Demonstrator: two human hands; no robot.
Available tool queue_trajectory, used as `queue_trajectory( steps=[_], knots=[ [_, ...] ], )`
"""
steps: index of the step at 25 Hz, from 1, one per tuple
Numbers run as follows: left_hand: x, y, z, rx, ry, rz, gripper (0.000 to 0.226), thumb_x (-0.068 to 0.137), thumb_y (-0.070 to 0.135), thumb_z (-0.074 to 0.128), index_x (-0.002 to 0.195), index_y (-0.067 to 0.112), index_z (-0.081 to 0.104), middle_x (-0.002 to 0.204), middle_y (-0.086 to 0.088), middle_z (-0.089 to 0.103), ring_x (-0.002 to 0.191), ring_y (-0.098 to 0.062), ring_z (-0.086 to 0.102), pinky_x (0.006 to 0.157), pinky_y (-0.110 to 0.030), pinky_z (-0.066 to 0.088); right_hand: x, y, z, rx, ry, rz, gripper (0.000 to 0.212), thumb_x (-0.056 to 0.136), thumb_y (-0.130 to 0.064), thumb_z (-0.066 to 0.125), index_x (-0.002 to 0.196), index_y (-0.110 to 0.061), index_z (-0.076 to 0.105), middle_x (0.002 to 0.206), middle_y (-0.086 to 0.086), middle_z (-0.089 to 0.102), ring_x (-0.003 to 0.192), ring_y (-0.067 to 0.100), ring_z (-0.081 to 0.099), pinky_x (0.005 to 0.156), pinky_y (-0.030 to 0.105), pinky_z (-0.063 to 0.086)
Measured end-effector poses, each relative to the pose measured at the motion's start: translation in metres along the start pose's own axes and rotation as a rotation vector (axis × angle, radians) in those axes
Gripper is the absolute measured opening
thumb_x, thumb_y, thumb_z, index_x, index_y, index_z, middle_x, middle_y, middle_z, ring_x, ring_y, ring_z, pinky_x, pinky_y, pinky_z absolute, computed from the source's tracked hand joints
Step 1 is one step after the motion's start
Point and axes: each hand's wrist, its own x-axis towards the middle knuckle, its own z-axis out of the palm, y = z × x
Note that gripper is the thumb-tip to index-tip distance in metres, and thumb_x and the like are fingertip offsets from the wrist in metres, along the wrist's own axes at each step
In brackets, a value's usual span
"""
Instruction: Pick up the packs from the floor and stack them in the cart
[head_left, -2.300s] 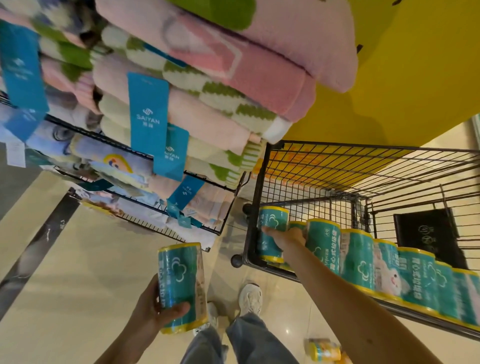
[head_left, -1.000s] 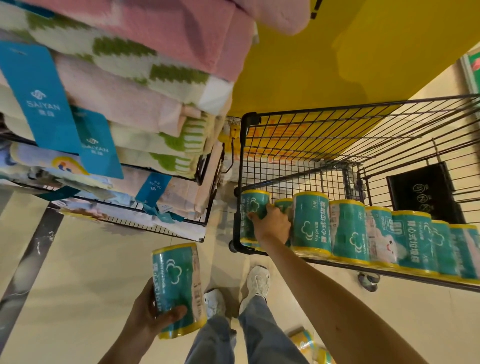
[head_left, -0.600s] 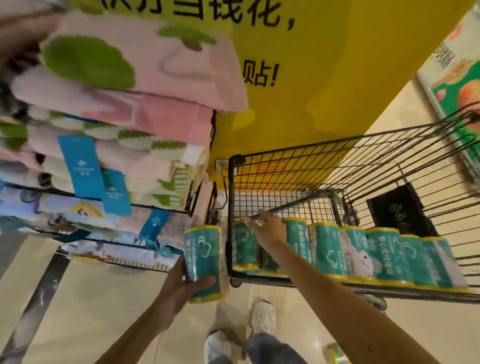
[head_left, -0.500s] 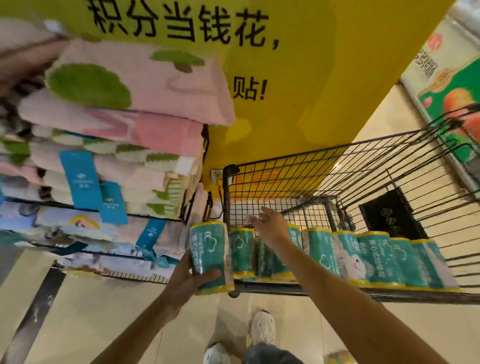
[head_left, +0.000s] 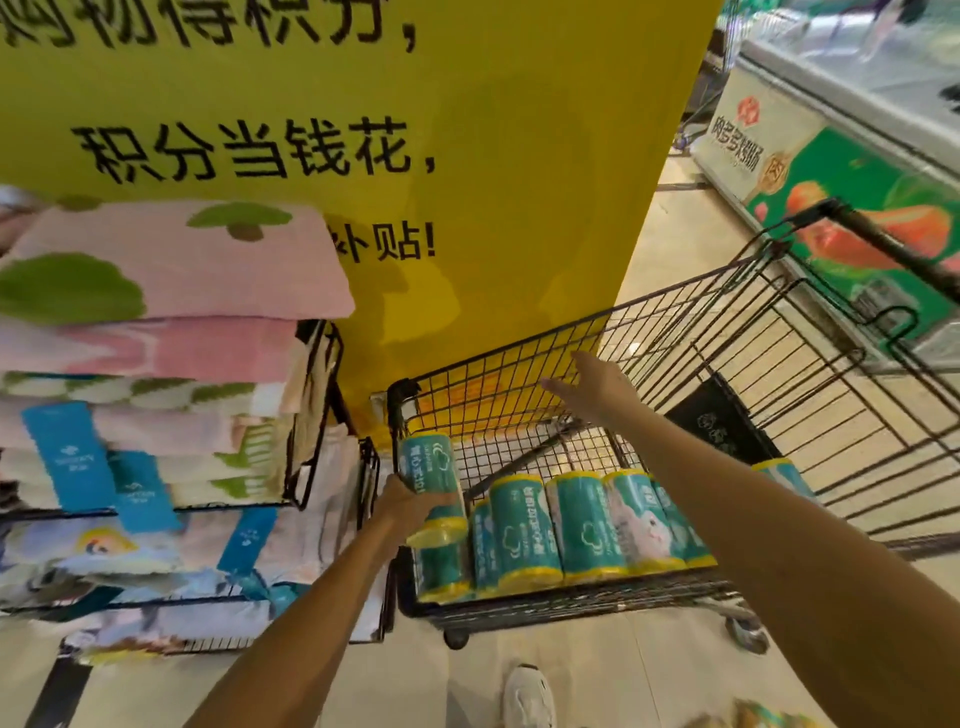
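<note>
My left hand (head_left: 402, 506) grips a teal pack with yellow ends (head_left: 431, 483), upright at the near left corner of the black wire cart (head_left: 675, 322). A row of the same teal packs (head_left: 582, 525) stands along the cart's near side. Above the cart, my right hand (head_left: 592, 387) hovers with straight fingers and holds nothing. Another pack (head_left: 763, 717) lies on the floor at the bottom right edge, partly cut off.
A wire rack of folded pink and green blankets (head_left: 156, 332) stands left of the cart. A yellow sign pillar (head_left: 467, 182) rises behind it. A chest freezer (head_left: 841, 171) is at the right. A black bag (head_left: 722, 421) lies inside the cart. My white shoe (head_left: 527, 696) is below.
My right hand has let go of the packs in the cart and risen above it. My left hand has brought its pack up to the cart's near left corner.
</note>
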Motion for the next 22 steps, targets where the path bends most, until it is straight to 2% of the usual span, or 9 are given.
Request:
queue_trajectory(
  steps=[3, 7, 11, 13, 16, 20, 22],
  knots=[
    [0.003, -0.003, 0.017, 0.091, 0.035, -0.045, 0.053, 0.050, 0.030, 0.089, 0.093, 0.016, 0.063, 0.095, -0.008, 0.070, 0.086, -0.025, 0.068, 0.083, -0.042, 0.056, 0.008, 0.010, -0.014, -0.177, 0.033, -0.099, 0.069, 0.092, -0.052, 0.050, 0.145, -0.011, 0.032, 0.122, 0.016, 0.060, 0.106, 0.030, 0.060, 0.086, 0.038, 0.049],
    [0.010, -0.012, 0.029, 0.214, 0.072, -0.097, 0.073, 0.046, 0.041, 0.089, 0.106, 0.013, 0.058, 0.098, -0.007, 0.067, 0.087, -0.024, 0.066, 0.081, -0.038, 0.056, 0.019, 0.015, -0.019, -0.251, 0.020, -0.160, 0.064, 0.092, -0.050, 0.052, 0.138, -0.009, 0.039, 0.119, 0.016, 0.060, 0.107, 0.031, 0.058, 0.086, 0.039, 0.050],
    [0.014, -0.019, 0.033, 0.291, 0.047, -0.094, 0.067, 0.059, 0.038, 0.087, 0.114, 0.014, 0.057, 0.101, -0.005, 0.066, 0.091, -0.023, 0.063, 0.082, -0.034, 0.051, 0.031, 0.017, -0.021, -0.254, 0.023, -0.186, 0.065, 0.091, -0.050, 0.052, 0.139, -0.010, 0.038, 0.118, 0.015, 0.060, 0.107, 0.030, 0.058, 0.080, 0.034, 0.046],
    [0.016, -0.024, 0.033, 0.335, 0.028, -0.106, 0.066, 0.059, 0.040, 0.087, 0.113, 0.015, 0.060, 0.101, -0.003, 0.067, 0.093, -0.022, 0.064, 0.088, -0.038, 0.052, 0.034, 0.017, -0.020, -0.253, 0.021, -0.181, 0.064, 0.092, -0.050, 0.052, 0.139, -0.009, 0.038, 0.117, 0.016, 0.060, 0.105, 0.030, 0.058, 0.079, 0.034, 0.046],
    [0.016, -0.026, 0.029, 0.354, -0.014, -0.137, 0.065, 0.057, 0.042, 0.088, 0.110, 0.016, 0.062, 0.101, -0.003, 0.068, 0.094, -0.022, 0.065, 0.089, -0.040, 0.053, 0.038, 0.016, -0.016, -0.257, -0.009, -0.177, 0.066, 0.092, -0.050, 0.052, 0.142, -0.010, 0.035, 0.121, 0.016, 0.058, 0.108, 0.031, 0.058, 0.082, 0.036, 0.047],
    [0.005, -0.030, 0.026, 0.261, -0.138, -0.174, 0.058, 0.060, 0.018, 0.090, 0.110, 0.012, 0.061, 0.109, -0.006, 0.068, 0.101, -0.022, 0.063, 0.093, -0.038, 0.051, 0.041, 0.008, -0.010, -0.265, -0.036, -0.192, 0.069, 0.092, -0.050, 0.051, 0.145, -0.011, 0.031, 0.130, 0.017, 0.054, 0.118, 0.033, 0.052, 0.090, 0.041, 0.047],
    [-0.003, -0.036, 0.028, 0.166, -0.197, -0.199, 0.064, 0.054, 0.011, 0.092, 0.109, 0.008, 0.060, 0.113, -0.009, 0.067, 0.104, -0.023, 0.063, 0.092, -0.038, 0.051, 0.042, 0.003, -0.008, -0.271, -0.044, -0.214, 0.069, 0.093, -0.050, 0.050, 0.146, -0.010, 0.029, 0.134, 0.016, 0.052, 0.124, 0.033, 0.048, 0.096, 0.042, 0.045]
  ],
)
